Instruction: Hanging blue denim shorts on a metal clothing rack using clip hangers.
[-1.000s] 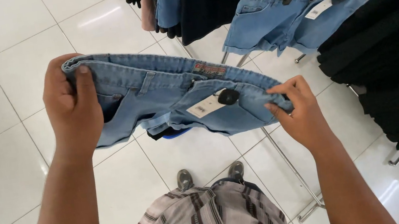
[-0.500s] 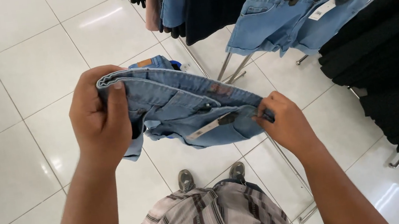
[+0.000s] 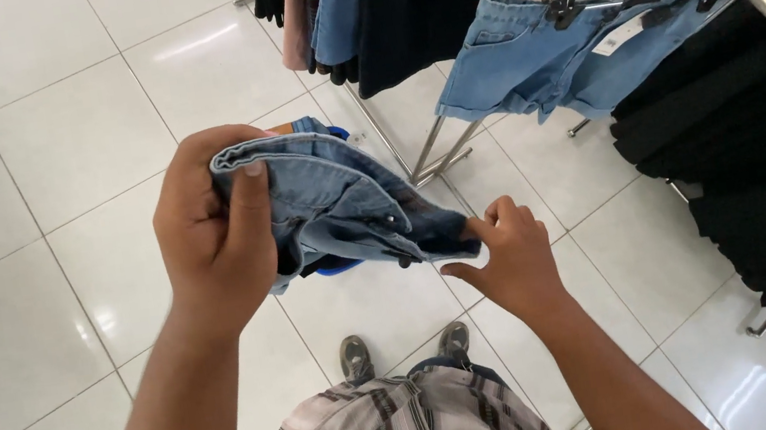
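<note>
Over white tiles; both hands grip folded denim shorts.

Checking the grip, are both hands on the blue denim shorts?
Yes, the left hand clasps one end of the denim shorts and the right hand pinches the other.

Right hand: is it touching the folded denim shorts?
Touching. The head view shows the right hand with fingertips pinching the end of the denim shorts, no gap visible; the left hand grips the other end.
</note>
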